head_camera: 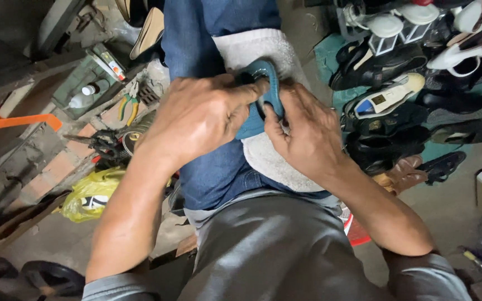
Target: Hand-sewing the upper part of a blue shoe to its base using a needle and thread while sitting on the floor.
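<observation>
Between both hands sits the teal shoe [263, 92], left hand [196, 120] and right hand [308, 134] pinching its strap, white towel [263, 156] underneath.

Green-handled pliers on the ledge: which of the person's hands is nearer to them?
Left. The left hand grips the blue shoe just right of the pliers; the right hand is farther right.

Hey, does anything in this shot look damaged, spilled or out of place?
Nothing looks spilled or clearly broken. Both the left hand and right hand grip a teal shoe piece over a white towel on the lap. The shoes to the right lie heaped, not paired, and pliers lie loose among clutter on the left.
</observation>
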